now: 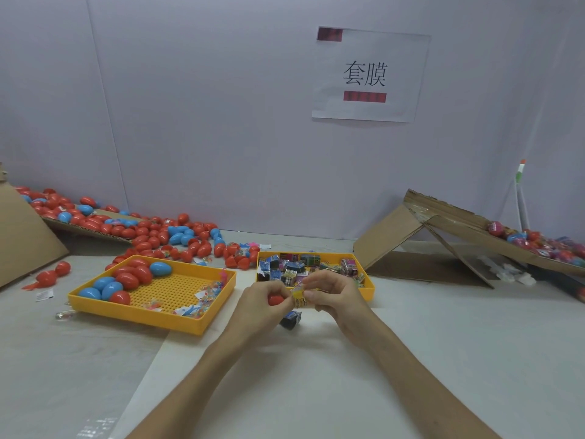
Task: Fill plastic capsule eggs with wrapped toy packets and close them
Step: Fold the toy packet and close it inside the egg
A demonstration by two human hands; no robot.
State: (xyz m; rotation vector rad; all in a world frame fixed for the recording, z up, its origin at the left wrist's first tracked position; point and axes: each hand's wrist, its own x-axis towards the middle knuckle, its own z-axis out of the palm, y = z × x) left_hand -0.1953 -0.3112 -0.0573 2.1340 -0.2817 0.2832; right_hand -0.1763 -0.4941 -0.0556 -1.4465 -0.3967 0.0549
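Note:
My left hand [262, 304] grips a red capsule egg [276, 300] just above the table's middle. My right hand [332, 296] pinches a yellow wrapped toy packet [300, 295] right against the egg. A dark wrapped packet [291, 319] lies on the table under my hands. Behind them a yellow tray [368, 291] holds several wrapped toy packets [285, 269]. To the left a second yellow tray [152, 315] holds red and blue eggs [126, 280] and small clear packets [202, 299].
A heap of loose red and blue eggs [158, 232] spreads along the back left, partly on cardboard [22, 242]. A folded cardboard ramp [437, 242] at the right carries wrapped eggs [531, 239]. A paper sign [370, 74] hangs on the wall.

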